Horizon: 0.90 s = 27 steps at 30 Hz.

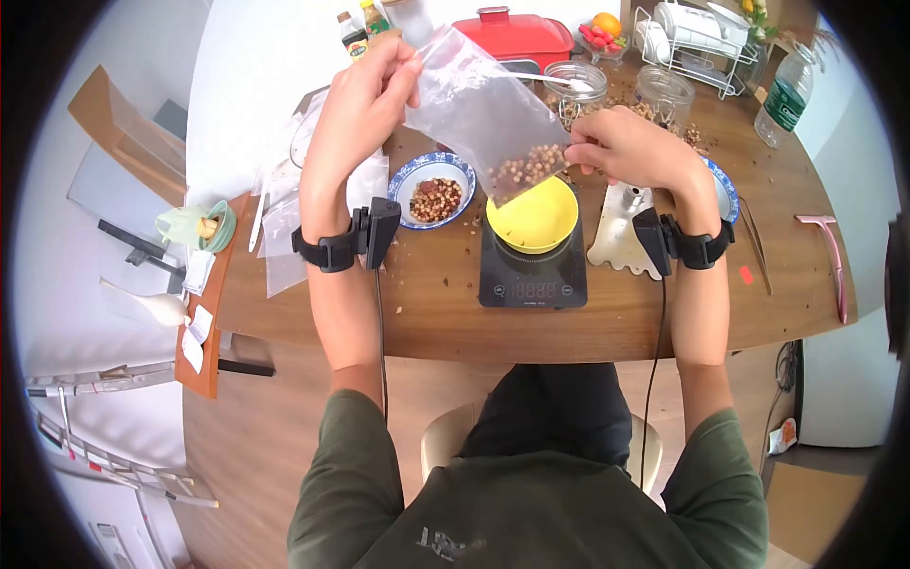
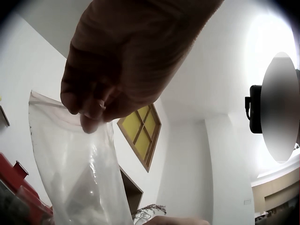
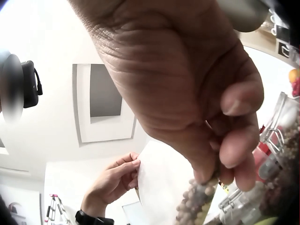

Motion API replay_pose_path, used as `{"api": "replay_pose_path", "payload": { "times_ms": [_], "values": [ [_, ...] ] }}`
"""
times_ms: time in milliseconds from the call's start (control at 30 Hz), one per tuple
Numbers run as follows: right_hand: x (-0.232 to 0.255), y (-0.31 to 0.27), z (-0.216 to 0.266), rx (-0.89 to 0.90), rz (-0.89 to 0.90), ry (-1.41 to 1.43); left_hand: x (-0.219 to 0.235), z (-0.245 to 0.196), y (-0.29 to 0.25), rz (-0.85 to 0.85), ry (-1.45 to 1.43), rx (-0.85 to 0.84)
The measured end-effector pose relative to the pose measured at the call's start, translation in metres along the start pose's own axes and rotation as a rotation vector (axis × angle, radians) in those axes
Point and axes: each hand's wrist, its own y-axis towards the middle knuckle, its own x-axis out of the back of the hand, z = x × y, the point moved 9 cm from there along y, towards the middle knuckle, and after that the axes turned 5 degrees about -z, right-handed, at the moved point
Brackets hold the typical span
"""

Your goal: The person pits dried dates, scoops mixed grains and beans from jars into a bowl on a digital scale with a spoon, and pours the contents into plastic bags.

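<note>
Slanting bag, edge over yellow bowl

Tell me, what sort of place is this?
Probably someone's kitchen or dining area, though which room is hard to say. What suggests it: a white wire dish rack, a red, lidded, cooker-like appliance and a flat black digital scale.

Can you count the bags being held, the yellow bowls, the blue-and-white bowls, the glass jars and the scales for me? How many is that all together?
Held bag: 1
Yellow bowl: 1
Blue-and-white bowls: 2 (one partly hidden)
Glass jars: 2
Scale: 1
Total: 7
</note>
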Motion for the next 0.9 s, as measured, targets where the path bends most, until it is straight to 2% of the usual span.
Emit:
{"api": "replay_pose_path", "payload": {
  "times_ms": [167, 333, 400, 433, 500, 633, 767, 900],
  "values": [
    [0.010, -0.005, 0.008, -0.025, -0.056, -0.001, -0.004, 0.027, -0.001, 0.108, -0.036, 0.091],
    [0.021, -0.004, 0.016, 0.049, -0.170, -0.071, -0.017, 0.058, -0.015, 0.227, -0.145, 0.209],
    [0.020, -0.003, 0.015, 0.034, -0.179, -0.061, -0.027, 0.069, -0.019, 0.373, -0.156, 0.227],
    [0.022, -0.002, 0.014, 0.016, -0.205, -0.045, -0.026, 0.076, -0.017, 0.362, -0.163, 0.236],
    [0.020, -0.001, 0.013, 0.011, -0.218, -0.048, -0.036, 0.084, -0.019, 0.477, -0.123, 0.235],
    [0.018, 0.003, 0.015, -0.052, -0.223, -0.053, -0.041, 0.092, -0.024, 0.526, -0.096, 0.297],
    [0.014, 0.008, 0.019, 0.026, -0.247, -0.086, -0.050, 0.104, -0.025, 0.599, -0.015, 0.291],
    [0.013, 0.009, 0.022, -0.072, -0.244, -0.070, -0.055, 0.109, -0.027, 0.648, 0.001, 0.302]
  ]
}}
